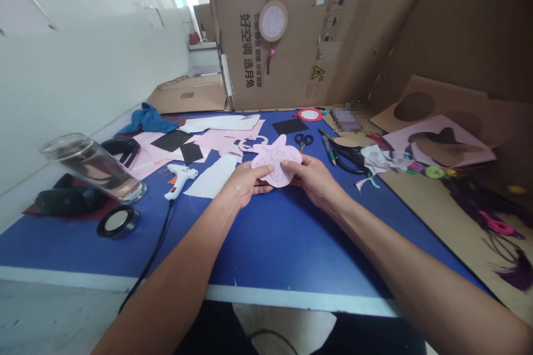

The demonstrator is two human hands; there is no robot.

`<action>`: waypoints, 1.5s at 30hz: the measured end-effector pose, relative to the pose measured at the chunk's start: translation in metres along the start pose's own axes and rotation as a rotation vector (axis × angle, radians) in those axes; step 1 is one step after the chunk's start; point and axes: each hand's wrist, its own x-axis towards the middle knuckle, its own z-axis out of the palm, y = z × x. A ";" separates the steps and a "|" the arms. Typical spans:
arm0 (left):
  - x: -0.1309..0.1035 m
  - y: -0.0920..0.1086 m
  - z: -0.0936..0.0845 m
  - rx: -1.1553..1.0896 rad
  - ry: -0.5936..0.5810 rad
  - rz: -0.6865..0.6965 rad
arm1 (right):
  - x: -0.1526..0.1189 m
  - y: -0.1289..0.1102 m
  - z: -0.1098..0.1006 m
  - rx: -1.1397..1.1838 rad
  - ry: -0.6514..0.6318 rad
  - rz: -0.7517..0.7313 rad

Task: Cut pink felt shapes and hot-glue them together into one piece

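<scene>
A pink paper cutout (pixel 278 162), rounded with a pointed tip and drawn lines on its face, is held up over the blue table (pixel 287 244). My left hand (pixel 245 183) pinches its left edge, thumb on top and fingers beneath. On the opposite edge, my right hand (pixel 314 177) grips it the same way. Just behind the cutout lie black-handled scissors (pixel 303 140) and a curled pink paper piece (pixel 252 145). A torn white sheet (pixel 214 176) lies beside my left hand.
At left are a white glue gun (pixel 179 180) with its cord, a glass of liquid (pixel 95 169), and a black round lid (pixel 118 222). Pliers (pixel 347 158), a green pen (pixel 328 150) and crumpled scraps (pixel 381 158) lie right. A cardboard box (pixel 300 66) stands behind, a round ornament (pixel 273 21) hanging on it.
</scene>
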 end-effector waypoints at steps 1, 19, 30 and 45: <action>0.000 0.000 0.000 0.008 0.011 0.002 | 0.000 0.000 0.000 -0.002 0.000 0.000; 0.002 0.000 0.000 0.008 -0.006 0.035 | 0.002 0.002 -0.002 0.028 -0.011 -0.042; -0.001 -0.002 0.002 0.046 0.021 0.050 | 0.003 0.002 -0.003 0.027 -0.011 -0.040; -0.002 0.000 0.003 -0.004 0.009 0.097 | 0.002 0.000 -0.003 0.011 -0.008 -0.031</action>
